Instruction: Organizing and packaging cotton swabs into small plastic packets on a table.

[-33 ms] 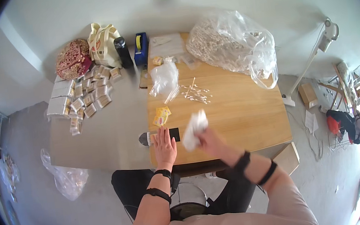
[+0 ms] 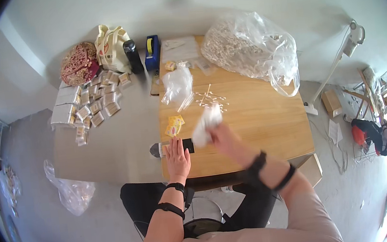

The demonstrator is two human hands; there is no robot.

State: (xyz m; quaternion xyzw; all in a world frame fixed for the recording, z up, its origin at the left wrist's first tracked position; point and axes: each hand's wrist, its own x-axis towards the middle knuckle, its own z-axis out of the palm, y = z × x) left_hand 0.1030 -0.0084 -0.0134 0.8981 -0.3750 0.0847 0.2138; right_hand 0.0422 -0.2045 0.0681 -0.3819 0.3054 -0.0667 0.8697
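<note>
My left hand (image 2: 177, 160) lies flat near the table's front edge, fingers stretched forward. It rests on a dark flat piece (image 2: 188, 146); a white striped strip and a grey rounded end stick out to its left. What lies under the palm is hidden. To the right, my right hand (image 2: 222, 139) is closed on a crumpled white cloth or tissue (image 2: 207, 123), blurred by motion. The wad is in front of loose cotton swabs (image 2: 207, 99) and partly covers them. Small yellow printed cards (image 2: 174, 125) lie just beyond my left fingertips.
A big clear bag of cotton swabs (image 2: 242, 42) stands back right, a smaller plastic bag (image 2: 177, 85) nearer the middle. Several small packs (image 2: 96, 105) pile up left. Behind are a tape dispenser (image 2: 152, 53), a black bottle (image 2: 132, 56) and a tote bag (image 2: 111, 51).
My right hand has moved the white wad slightly away from me and left, toward the loose cotton swabs. My left hand stays in place.
</note>
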